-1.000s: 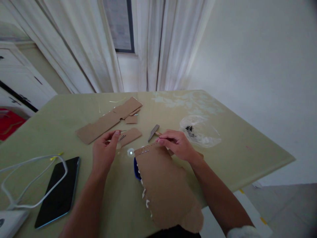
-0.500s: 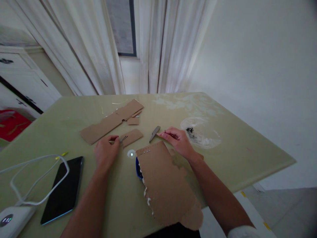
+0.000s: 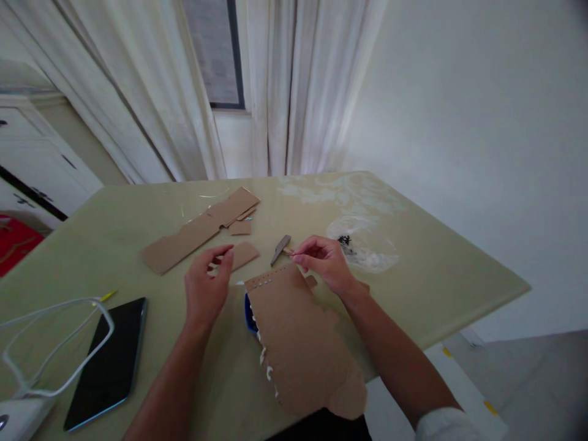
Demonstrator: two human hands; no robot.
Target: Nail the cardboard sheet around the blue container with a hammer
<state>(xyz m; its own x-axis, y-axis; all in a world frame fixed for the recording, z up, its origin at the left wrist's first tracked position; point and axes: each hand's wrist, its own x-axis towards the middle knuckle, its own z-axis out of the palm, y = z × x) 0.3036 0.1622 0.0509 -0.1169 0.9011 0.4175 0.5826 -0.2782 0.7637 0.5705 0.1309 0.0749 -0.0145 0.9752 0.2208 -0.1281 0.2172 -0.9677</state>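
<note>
My left hand (image 3: 206, 285) hovers over the table beside a small cardboard piece (image 3: 245, 254), its thumb and index fingertip close together; what they hold, if anything, does not show. My right hand (image 3: 324, 262) is closed in a pinch on something small and thin, too small to name. Just past its fingertips lies a hammer (image 3: 280, 250) with a grey head and a wooden handle. Between my forearms a large cardboard sheet (image 3: 303, 343) rests on a blue object (image 3: 249, 315), mostly hidden. Small holes and several shiny dots line its far edge, and white lumps run along its left edge.
A clear plastic bag (image 3: 374, 251) with small black bits (image 3: 345, 241) lies at the right. Long cardboard strips (image 3: 202, 233) lie at the back left. A dark tablet (image 3: 108, 361) and a white cable (image 3: 108, 318) are at the left. The table edge (image 3: 478, 312) slopes at right.
My left hand has moved slightly right and turned; the thin metal tool, like tweezers, in its fingers no longer shows. My right fingertips have shifted. The whole view has slid a little.
</note>
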